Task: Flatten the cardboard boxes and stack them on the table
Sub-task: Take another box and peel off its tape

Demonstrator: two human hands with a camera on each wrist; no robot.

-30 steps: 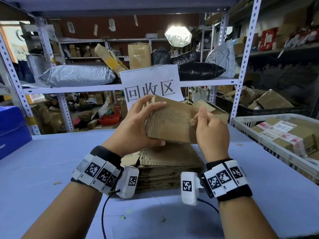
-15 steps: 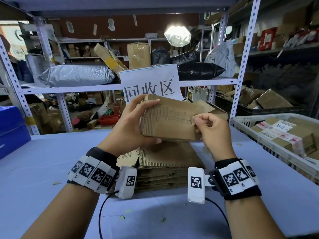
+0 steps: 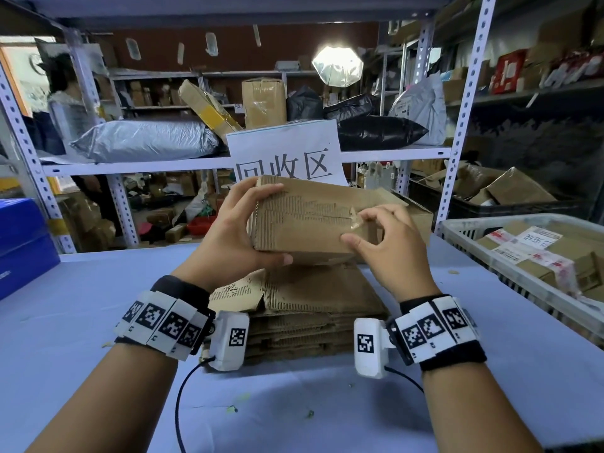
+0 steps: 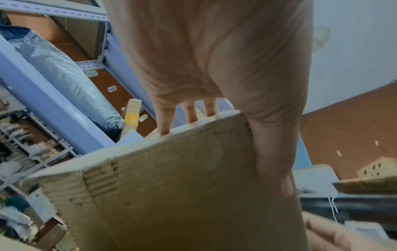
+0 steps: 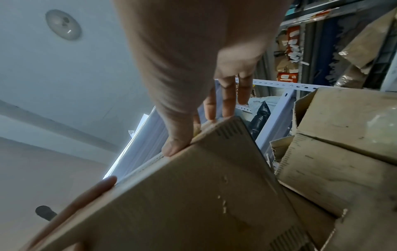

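Since a moment ago the box (image 3: pixel 313 220) has tipped its torn face toward the camera above the stack of flattened cardboard (image 3: pixel 313 308) on the table (image 3: pixel 65 322), the left hand (image 3: pixel 235 230) grasping its left end and the right hand (image 3: pixel 389 243) pinching a tape scrap (image 3: pixel 354 217).

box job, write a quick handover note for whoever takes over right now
Left hand grips the box by its left end, held above the stack.
Right hand pinches a scrap of tape on the box's face.
Done: several flattened boxes are stacked on the table.
Left: strip the tape, flatten this box, stack it, then take the boxes in the basket.
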